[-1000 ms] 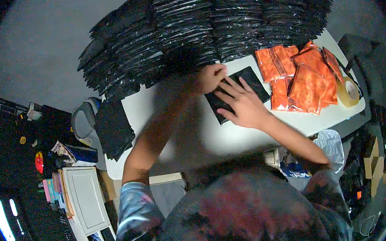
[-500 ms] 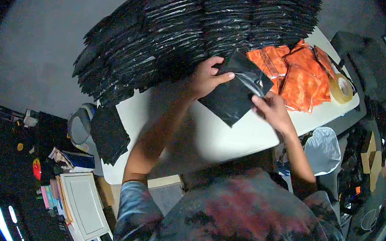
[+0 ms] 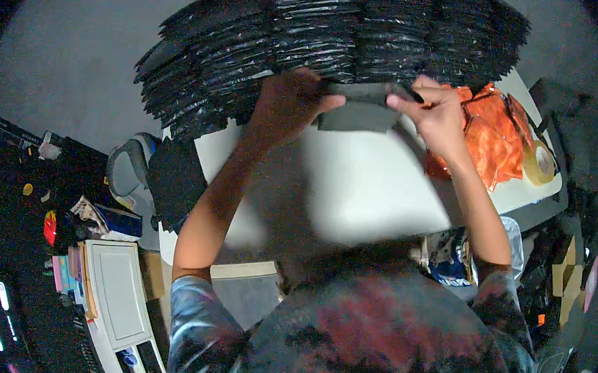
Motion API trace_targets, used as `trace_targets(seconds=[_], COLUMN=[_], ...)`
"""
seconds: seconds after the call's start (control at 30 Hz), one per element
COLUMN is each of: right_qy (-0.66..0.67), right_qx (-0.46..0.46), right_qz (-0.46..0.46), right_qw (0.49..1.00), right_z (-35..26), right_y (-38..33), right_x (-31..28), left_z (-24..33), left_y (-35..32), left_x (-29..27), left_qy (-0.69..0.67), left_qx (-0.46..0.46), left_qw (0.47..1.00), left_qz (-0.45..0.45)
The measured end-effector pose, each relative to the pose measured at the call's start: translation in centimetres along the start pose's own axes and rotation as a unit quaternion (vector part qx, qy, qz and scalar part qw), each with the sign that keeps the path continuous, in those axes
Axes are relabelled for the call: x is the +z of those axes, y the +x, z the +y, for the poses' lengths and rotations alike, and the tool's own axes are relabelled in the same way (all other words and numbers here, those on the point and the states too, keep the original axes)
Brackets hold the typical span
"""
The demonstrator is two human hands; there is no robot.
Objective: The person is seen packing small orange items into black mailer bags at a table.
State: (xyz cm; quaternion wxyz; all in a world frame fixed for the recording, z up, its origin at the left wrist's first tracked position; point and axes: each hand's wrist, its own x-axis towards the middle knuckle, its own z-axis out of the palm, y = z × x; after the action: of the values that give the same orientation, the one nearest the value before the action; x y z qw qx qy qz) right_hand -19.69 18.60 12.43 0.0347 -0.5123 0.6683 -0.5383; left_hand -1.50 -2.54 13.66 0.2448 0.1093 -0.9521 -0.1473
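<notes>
A black plastic bag (image 3: 356, 112) is stretched between my two hands above the far part of the white table (image 3: 371, 194). Its left edge is pinched by my left hand (image 3: 289, 105), which is slightly blurred. Fingers and thumb of my right hand (image 3: 434, 113) close on the upper right corner. The bag looks folded or tilted, so only a narrow grey-black strip of it shows. Just behind both hands rise tall stacks of flat black plastic packages (image 3: 330, 26). Orange bagged packets (image 3: 493, 141) lie right of my right hand.
A roll of clear tape (image 3: 540, 162) sits at the table's right end. More black packages (image 3: 174, 177) rest at the left end, beside a grey chair (image 3: 125, 172). A white-lined bin (image 3: 512, 242) and open cardboard box (image 3: 566, 276) stand to the right. A white cabinet (image 3: 117, 291) is lower left.
Both hands have raised the bag toward the stacks and levelled it, so its broad face no longer shows. My right hand has moved up to its upper corner. The view has shifted slightly.
</notes>
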Motion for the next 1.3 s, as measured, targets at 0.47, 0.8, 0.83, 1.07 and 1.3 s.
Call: trace_targets(seconds=[0.47, 0.8, 0.83, 1.07, 1.3], right_qy=[-0.027, -0.141, -0.158, -0.079, -0.21], right_qx=[-0.017, -0.05, -0.048, 0.021, -0.145], right_qz=[-0.103, -0.025, -0.026, -0.078, -0.001], right_qw=[0.994, 0.988, 0.986, 0.994, 0.967], right_z=[-0.6, -1.6, -1.8, -3.3, 0.3], right_y=[-2.0, -1.8, -1.8, -4.6, -3.2], right_x=[-1.4, -1.5, -1.5, -2.0, -1.4], left_z=[1.3, 1.4, 0.9, 1.6, -0.3], left_y=[-4.3, -3.7, -3.6, -5.9, -3.5], left_x=[-0.6, 1.0, 1.1, 0.0, 2.3], left_qy=[-0.016, 0.162, 0.115, -0.012, -0.05], left_qx=[0.141, 0.111, 0.097, -0.007, 0.1], left_qw=[0.987, 0.97, 0.98, 1.0, 0.99], left_qz=[0.078, 0.146, 0.128, -0.004, 0.088])
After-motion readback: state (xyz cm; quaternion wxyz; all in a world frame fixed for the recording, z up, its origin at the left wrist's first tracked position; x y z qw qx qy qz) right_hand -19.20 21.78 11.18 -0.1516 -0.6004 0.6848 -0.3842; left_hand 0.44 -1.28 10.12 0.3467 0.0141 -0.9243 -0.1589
